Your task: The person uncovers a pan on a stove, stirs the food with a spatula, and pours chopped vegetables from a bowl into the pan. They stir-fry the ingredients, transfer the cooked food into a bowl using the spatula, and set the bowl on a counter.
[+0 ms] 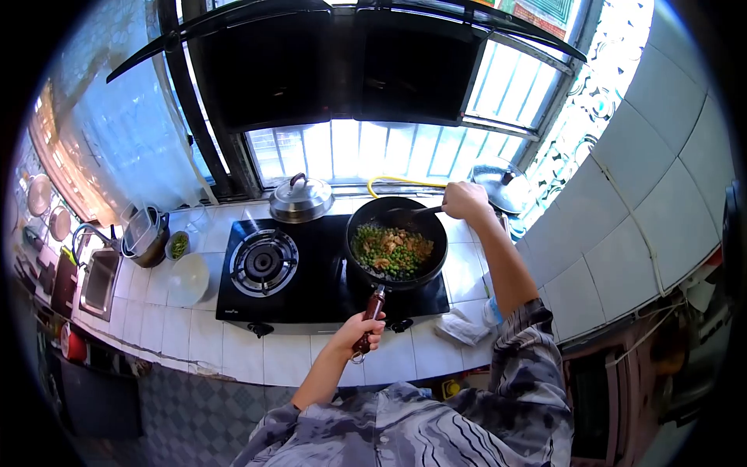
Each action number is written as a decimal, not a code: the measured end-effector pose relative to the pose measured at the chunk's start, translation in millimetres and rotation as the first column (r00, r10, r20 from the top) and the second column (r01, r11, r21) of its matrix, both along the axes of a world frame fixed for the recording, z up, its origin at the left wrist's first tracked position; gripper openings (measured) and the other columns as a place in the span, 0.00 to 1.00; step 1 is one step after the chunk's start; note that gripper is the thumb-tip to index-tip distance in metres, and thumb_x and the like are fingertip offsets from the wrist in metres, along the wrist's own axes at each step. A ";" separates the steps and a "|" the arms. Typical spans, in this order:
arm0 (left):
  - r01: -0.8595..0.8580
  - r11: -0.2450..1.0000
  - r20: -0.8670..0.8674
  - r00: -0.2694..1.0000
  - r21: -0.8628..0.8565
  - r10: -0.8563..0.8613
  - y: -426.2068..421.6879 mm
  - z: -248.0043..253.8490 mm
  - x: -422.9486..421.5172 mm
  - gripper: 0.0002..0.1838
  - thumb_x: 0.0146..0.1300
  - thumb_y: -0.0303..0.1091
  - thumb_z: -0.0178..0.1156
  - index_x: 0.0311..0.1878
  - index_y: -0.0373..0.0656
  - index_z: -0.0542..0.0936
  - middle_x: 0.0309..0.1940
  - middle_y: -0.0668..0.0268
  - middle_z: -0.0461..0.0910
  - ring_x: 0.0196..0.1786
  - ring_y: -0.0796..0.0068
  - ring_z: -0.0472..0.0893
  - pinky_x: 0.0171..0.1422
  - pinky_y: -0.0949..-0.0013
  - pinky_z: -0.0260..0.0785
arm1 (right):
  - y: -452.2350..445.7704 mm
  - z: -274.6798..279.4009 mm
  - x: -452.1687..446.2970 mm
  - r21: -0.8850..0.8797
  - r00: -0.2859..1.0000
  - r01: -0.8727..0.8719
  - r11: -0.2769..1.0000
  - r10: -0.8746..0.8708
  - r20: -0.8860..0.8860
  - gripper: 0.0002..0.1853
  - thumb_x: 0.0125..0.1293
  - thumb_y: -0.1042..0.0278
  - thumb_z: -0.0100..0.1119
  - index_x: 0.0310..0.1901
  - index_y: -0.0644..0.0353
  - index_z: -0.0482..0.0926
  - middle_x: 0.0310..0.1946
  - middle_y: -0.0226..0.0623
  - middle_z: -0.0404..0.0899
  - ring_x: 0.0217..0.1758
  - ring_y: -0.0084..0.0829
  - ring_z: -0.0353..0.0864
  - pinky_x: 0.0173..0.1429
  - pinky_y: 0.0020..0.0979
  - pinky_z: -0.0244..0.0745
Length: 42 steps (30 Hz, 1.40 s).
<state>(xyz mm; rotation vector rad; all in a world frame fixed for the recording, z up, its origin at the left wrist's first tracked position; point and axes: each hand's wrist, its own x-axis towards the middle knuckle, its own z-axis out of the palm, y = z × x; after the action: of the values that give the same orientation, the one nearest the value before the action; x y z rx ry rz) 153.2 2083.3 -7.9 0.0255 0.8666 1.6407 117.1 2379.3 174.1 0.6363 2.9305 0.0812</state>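
Observation:
My left hand (358,335) is wrapped round the reddish-brown handle (372,310) of a black pan (443,251), which sits over the right side of the black gas stove (311,305). Green peas (398,261) and browned pieces of food lie in the pan. Above the pan's upper right edge, my right hand (467,202) is closed on the dark handle of a utensil (424,210). The utensil's far end reaches into the pan and is hard to make out.
A steel lid (302,204) stands behind the bare left burner (264,262). Left of the stove are a white bowl (189,279), a small bowl of greens (178,246) and a sink (99,280). A clear plastic bag (462,327) lies at the right front; another lid (500,189) is behind.

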 end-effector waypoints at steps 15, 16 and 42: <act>0.001 1.000 0.058 0.998 0.004 -0.002 1.7 0.0 0.1 0.17 0.57 0.26 0.55 0.48 0.42 0.64 0.21 0.71 0.65 0.17 0.85 0.64 0.19 0.78 0.59 | -45.4 4.6 27.1 0.324 0.910 -0.411 0.852 0.359 0.209 0.07 0.54 0.69 0.54 0.30 0.55 0.82 0.31 0.33 0.82 0.36 0.32 0.82 0.36 0.30 0.74; 0.005 1.000 0.060 0.998 0.003 -0.006 3.0 0.3 1.1 0.17 0.57 0.26 0.55 0.48 0.42 0.64 0.21 0.71 0.65 0.17 0.85 0.64 0.19 0.78 0.59 | -48.7 14.7 33.2 0.323 0.911 -0.408 0.854 0.355 0.211 0.07 0.54 0.69 0.54 0.30 0.55 0.82 0.31 0.33 0.82 0.36 0.32 0.82 0.36 0.30 0.74; -0.282 0.958 0.352 0.903 0.055 0.246 23.6 4.4 41.6 0.23 0.65 0.45 0.47 0.57 0.40 0.65 0.44 0.50 0.74 0.43 0.55 0.77 0.47 0.58 0.73 | -49.1 -132.1 122.1 -0.333 0.913 -0.024 0.943 -0.115 -0.392 0.24 0.54 0.70 0.55 0.53 0.67 0.65 0.40 0.49 0.71 0.44 0.46 0.75 0.45 0.41 0.73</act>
<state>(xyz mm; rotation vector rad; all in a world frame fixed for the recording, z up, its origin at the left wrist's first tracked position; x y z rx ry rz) 194.9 2106.8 -3.5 -0.3097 0.5309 1.8729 239.2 2330.2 42.0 0.7405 3.1958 -0.6134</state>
